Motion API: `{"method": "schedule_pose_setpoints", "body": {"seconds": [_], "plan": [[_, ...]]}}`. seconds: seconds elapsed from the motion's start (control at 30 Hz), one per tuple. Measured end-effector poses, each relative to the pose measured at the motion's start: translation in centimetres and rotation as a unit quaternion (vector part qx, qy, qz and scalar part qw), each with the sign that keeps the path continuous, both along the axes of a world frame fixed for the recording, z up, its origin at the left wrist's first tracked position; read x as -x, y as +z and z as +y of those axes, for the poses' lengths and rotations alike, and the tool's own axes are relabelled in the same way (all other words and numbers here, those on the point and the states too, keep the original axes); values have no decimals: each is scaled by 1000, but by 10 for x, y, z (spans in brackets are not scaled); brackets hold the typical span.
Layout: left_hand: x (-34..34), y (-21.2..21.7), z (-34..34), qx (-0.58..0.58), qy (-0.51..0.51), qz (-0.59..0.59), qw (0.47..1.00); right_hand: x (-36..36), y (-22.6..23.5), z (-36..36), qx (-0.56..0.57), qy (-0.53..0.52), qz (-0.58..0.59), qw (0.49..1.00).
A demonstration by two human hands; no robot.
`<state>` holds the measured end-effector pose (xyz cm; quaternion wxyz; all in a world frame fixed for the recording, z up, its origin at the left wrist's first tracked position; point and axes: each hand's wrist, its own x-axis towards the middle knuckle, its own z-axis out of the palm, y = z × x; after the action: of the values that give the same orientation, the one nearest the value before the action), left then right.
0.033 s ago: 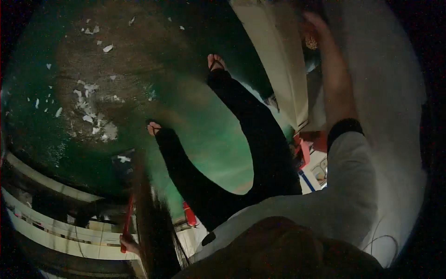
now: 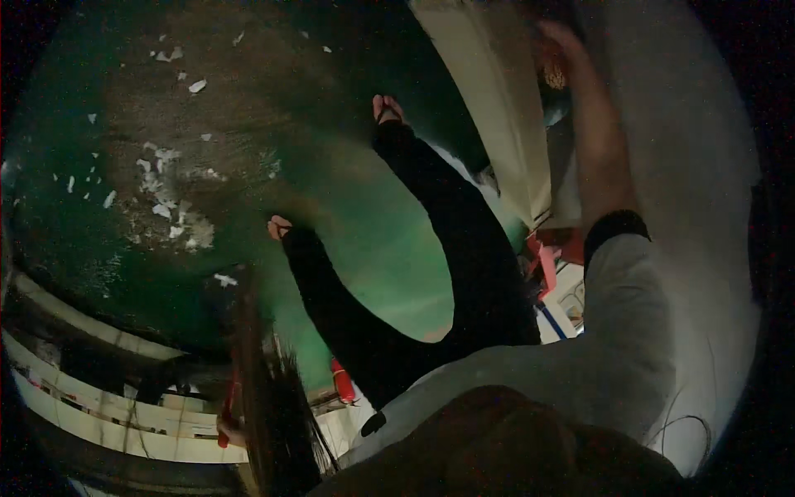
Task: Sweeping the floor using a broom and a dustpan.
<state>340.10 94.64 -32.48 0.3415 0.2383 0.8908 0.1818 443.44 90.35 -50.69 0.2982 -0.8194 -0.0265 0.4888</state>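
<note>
At the lower left, my left hand point(image 2: 233, 431) is closed round a red handle point(image 2: 227, 418). The handle runs up toward a dark, blurred shape on the floor, beside a white scrap point(image 2: 224, 280). Long dark strands point(image 2: 281, 398) hang in front and hide part of that area. My right arm reaches up along the pale wall at the upper right. My right hand point(image 2: 563, 40) is dim and blurred there, close to a small tan, knobby thing point(image 2: 554, 76). Whether its fingers hold anything is too dark to make out.
White scraps point(image 2: 161, 207) lie scattered over a brownish patch of the green floor point(image 2: 364, 265). A cream ledge point(image 2: 484, 91) stands left of my right arm. Behind me are a red extinguisher-like cylinder point(image 2: 342, 381) and a pink-red object point(image 2: 546, 269). Pale shelving point(image 2: 108, 414) curves along the lower left.
The floor, scraps and feet have shifted slightly to the right in view. The dark shape by the red handle has become more blurred. My right arm stays in nearly the same place.
</note>
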Motion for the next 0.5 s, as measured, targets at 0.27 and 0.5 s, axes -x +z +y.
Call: {"method": "schedule_pose_setpoints", "body": {"seconds": [0.27,0.5], "plan": [[86,1,3,-26,-31,-100,994,149,147,-53,-21,17,52,998],[123,17,6,-23,-34,-132,990,248,258,-167,150,148,-205,956]]}}
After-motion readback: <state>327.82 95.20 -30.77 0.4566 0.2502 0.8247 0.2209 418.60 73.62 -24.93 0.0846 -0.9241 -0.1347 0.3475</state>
